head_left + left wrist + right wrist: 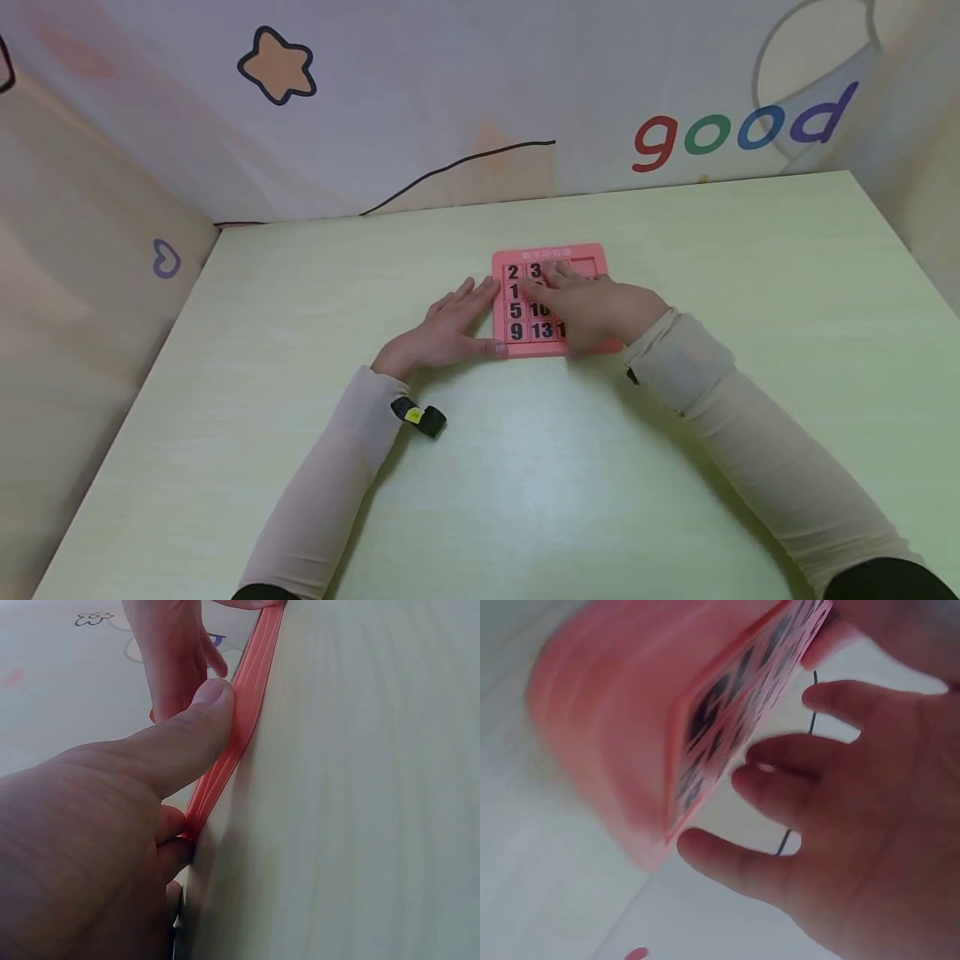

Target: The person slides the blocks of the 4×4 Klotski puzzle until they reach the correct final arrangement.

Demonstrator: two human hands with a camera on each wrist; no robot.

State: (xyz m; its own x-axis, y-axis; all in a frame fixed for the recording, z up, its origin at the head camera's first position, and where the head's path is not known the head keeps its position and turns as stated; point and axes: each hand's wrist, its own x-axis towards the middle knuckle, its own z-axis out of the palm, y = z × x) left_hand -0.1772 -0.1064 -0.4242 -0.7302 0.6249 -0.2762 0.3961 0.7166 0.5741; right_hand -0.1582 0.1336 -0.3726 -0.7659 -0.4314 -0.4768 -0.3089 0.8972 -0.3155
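A pink sliding number puzzle (547,351) lies flat on the table, with black numerals on its tiles. My left hand (442,333) braces its near left corner, fingers extended along the left side and thumb at the corner. The left wrist view shows that thumb (212,701) over the pink edge. Over the tiles spreads my right hand (592,308), palm down, hiding many of those on the right. Its fingertips are close over the upper rows. A bare pink recess (585,265) shows at the top right. The right wrist view shows the fingers (727,862) apart and slightly bent.
The pale green table (495,500) meets a printed backdrop (450,100) at its far edge, with side walls left and right. A black strap (420,417) with a yellow mark is on the left wrist.
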